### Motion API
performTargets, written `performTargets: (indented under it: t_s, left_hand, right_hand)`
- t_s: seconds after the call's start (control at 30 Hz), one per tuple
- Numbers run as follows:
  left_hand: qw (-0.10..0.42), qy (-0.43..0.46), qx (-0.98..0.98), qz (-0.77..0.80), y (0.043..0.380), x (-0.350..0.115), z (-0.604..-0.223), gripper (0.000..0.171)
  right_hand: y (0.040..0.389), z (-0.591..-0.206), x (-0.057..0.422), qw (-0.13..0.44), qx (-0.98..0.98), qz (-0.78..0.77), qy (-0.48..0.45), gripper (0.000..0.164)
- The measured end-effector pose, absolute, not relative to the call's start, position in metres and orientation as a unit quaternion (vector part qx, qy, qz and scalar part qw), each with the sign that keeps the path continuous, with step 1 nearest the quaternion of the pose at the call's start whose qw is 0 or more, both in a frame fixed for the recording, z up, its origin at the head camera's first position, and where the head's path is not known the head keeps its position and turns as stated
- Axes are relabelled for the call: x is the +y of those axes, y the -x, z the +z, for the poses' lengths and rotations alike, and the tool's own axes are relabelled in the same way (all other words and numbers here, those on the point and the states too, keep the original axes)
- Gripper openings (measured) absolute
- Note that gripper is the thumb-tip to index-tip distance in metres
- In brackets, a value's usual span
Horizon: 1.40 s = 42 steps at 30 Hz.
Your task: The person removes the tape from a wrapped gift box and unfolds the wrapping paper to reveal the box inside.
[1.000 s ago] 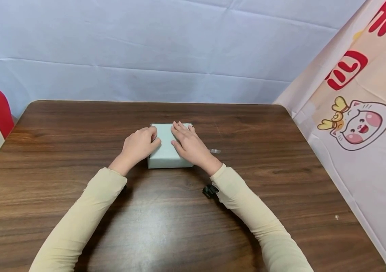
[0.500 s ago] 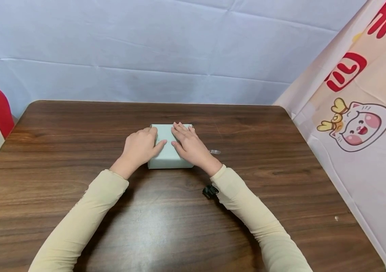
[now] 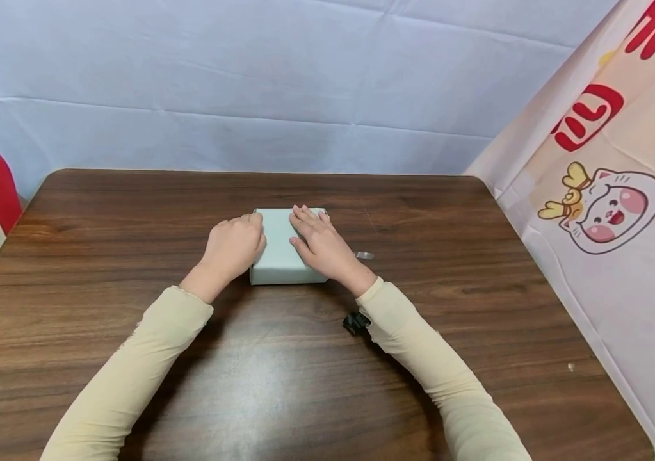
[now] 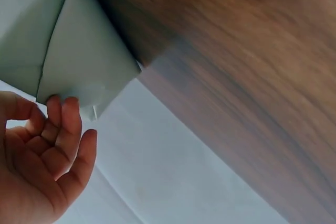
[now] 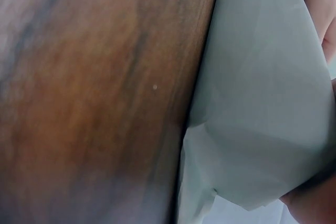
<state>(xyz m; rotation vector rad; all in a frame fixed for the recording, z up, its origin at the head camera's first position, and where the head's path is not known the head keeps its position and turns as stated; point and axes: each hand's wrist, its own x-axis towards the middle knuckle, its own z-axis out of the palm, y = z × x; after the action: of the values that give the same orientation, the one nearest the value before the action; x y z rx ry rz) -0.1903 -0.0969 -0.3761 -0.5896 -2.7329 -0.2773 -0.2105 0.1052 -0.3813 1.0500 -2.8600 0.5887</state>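
A box wrapped in pale green paper (image 3: 281, 262) lies on the brown table. At its left end is my left hand (image 3: 230, 248), its fingers curled against the paper. In the left wrist view, the left hand (image 4: 44, 156) has bent fingertips at the lower edge of a folded paper flap (image 4: 86, 56), apparently pinching it. My right hand (image 3: 323, 246) rests flat on the box top, fingers straight. The right wrist view shows the box's side (image 5: 262, 87) and a loose fold of paper (image 5: 197, 166) at one end. The box's contents are hidden.
A small clear strip (image 3: 364, 255) lies just right of the box. A black device (image 3: 356, 323) sits under the right wrist. The wooden table (image 3: 281, 384) ends at a white cloth backdrop (image 3: 246, 83); a printed banner (image 3: 609, 211) hangs at the right.
My left thumb stretched out across the box top half a second ago and is now drawn back to the left edge. The left hand shifted slightly left. My right hand has stayed put.
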Motion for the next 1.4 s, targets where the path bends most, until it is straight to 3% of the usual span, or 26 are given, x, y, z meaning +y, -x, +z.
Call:
performTargets:
  t_s: [0.13,0.43,0.9,1.23,1.4]
  left_hand:
    - [0.158,0.182,-0.964,-0.117,0.192,-0.111,-0.376,0.022]
    - [-0.006,0.114,-0.986,-0.120,0.192,-0.147,-0.379,0.022]
    - [-0.131,0.104,-0.983,-0.075,0.194,-0.172,-0.383,0.028]
    - [-0.137,0.087,-0.986,-0.044,0.199,-0.172,-0.385,0.027]
    - [-0.045,0.089,-0.993,-0.067,0.195,-0.169,-0.384,0.029]
  right_hand:
    - [0.212,-0.381,0.105,0.022,-0.919,0.192,-0.344,0.050]
    - [0.213,-0.382,0.105,0.019,-0.918,0.200,-0.343,0.050]
    - [0.214,-0.382,0.106,0.015,-0.918,0.207,-0.338,0.050]
    - [0.214,-0.382,0.105,0.016,-0.915,0.216,-0.340,0.050]
    - [0.215,-0.381,0.106,0.013,-0.911,0.238,-0.337,0.052]
